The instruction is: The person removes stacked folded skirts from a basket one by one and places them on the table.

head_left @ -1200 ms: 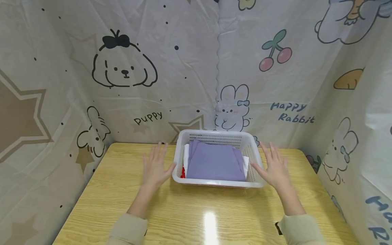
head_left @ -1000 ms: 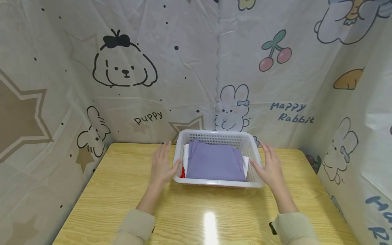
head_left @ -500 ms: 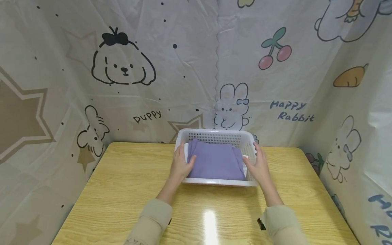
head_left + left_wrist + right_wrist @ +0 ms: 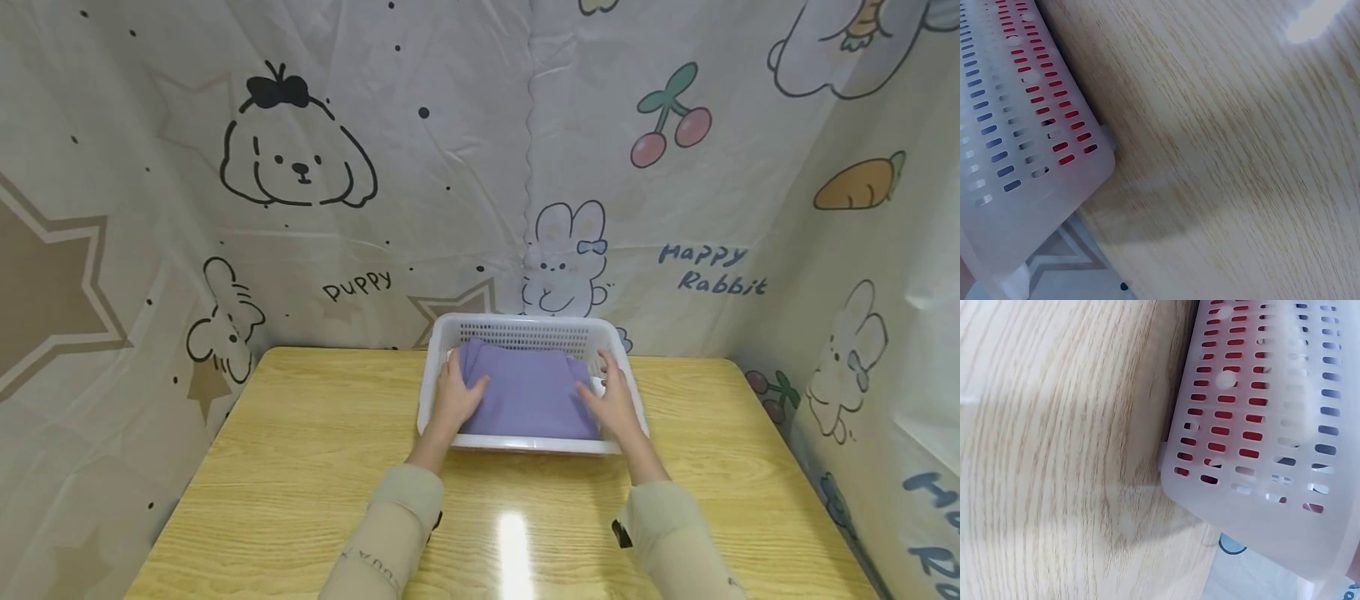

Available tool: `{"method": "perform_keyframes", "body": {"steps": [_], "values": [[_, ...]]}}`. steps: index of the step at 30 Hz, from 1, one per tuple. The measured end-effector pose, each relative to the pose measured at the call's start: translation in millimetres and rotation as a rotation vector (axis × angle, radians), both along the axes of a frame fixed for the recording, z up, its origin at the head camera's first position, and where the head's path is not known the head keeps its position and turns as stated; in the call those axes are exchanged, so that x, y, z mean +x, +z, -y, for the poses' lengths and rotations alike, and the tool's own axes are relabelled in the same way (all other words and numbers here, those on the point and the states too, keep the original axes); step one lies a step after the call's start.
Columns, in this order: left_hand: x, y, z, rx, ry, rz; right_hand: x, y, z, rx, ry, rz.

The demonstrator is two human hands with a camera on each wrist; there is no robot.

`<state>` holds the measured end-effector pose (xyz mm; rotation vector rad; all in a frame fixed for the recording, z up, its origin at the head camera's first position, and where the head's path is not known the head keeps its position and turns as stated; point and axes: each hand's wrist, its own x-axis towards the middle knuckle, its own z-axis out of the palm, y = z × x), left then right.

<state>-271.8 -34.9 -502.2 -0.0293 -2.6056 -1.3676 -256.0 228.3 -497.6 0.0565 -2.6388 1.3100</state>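
A folded purple cloth (image 4: pixel 531 392) lies on top in the white plastic basket (image 4: pixel 517 443). Over the basket's left side, my left hand (image 4: pixel 456 400) reaches in at the cloth's left edge, with its thumb over the cloth. My right hand (image 4: pixel 615 407) is inside the right part, thumb at the cloth's right edge and fingers slightly bent. Neither hand visibly grips the cloth. A bit of white fabric (image 4: pixel 597 386) shows beside the right hand. Through the slots, red material (image 4: pixel 1060 147) appears low in the basket in both wrist views, which hardly show the hands.
The basket stands at the back of a wooden table (image 4: pixel 330 450), close to a printed curtain (image 4: pixel 465 167) that hangs behind and at both sides. A bright light reflection lies on the tabletop in front of the basket.
Both hands have moved inward from outside the basket's two ends to the sides of the purple cloth. The basket stays in about the same place, and the head view has shifted slightly.
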Motion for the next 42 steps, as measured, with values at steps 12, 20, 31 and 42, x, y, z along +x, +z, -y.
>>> {"method": "perform_keyframes", "body": {"steps": [12, 20, 31, 42], "values": [[-8.9, -5.5, 0.9, -0.002, 0.014, 0.119, -15.0, -10.8, 4.7, 0.021, 0.016, 0.119], [-12.9, -8.1, -0.6, -0.050, 0.007, 0.126, -17.0, -13.6, 6.2, 0.005, 0.036, 0.220], [-13.9, -8.2, -1.7, -0.061, 0.001, 0.218, -17.1, -15.7, 6.1, -0.090, 0.021, 0.362], [-16.8, -12.0, 1.0, 0.052, -0.057, 0.245, -18.1, -16.2, 3.9, -0.051, 0.080, 0.337]]}}
